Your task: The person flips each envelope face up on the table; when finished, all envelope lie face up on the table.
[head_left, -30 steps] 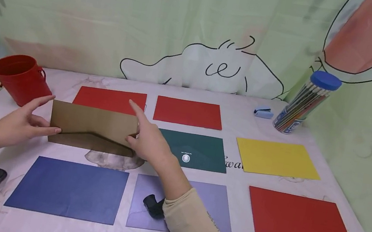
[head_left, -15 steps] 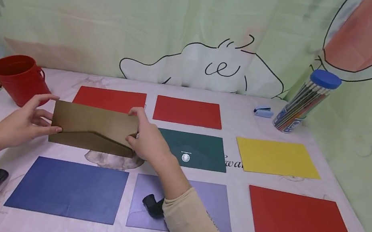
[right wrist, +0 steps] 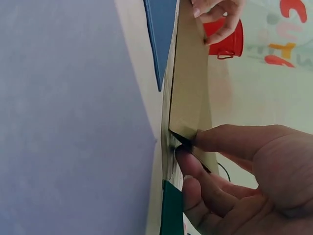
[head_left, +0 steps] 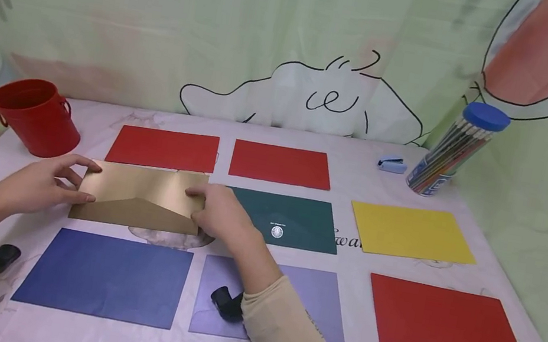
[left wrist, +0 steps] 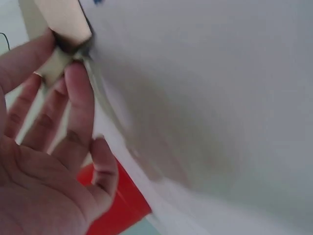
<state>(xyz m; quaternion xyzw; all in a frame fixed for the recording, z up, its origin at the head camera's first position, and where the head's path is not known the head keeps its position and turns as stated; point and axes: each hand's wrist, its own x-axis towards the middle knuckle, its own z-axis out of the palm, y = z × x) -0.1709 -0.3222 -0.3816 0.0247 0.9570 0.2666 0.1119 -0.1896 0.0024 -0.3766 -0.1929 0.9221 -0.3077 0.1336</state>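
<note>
A gold-brown envelope [head_left: 143, 183] with a peaked flap lies across the middle left in the head view. My left hand [head_left: 37, 187] pinches its left end between thumb and fingers, and the left wrist view shows that end of the envelope [left wrist: 68, 22] close up. At the opposite end, my right hand [head_left: 224, 214] grips the right edge. Seen from the right wrist, the thumb is on one face of the envelope [right wrist: 188, 93] and the fingers are on the other. Whether its lower edge touches the table is hard to tell.
Red envelopes [head_left: 164, 149] [head_left: 281, 164] lie behind, a dark green one [head_left: 294, 216] to the right, blue [head_left: 106, 276] and lilac [head_left: 297, 294] ones in front. Yellow [head_left: 412, 233] and red [head_left: 449, 324] ones lie farther right. Around them stand a red bucket [head_left: 40, 119], light-blue stapler [head_left: 392, 164] and pencil jar [head_left: 451, 157].
The gold-brown envelope has tilted back and lowered, and its face now looks brighter. Both hands have moved down with it, and the red envelope behind shows more fully.
</note>
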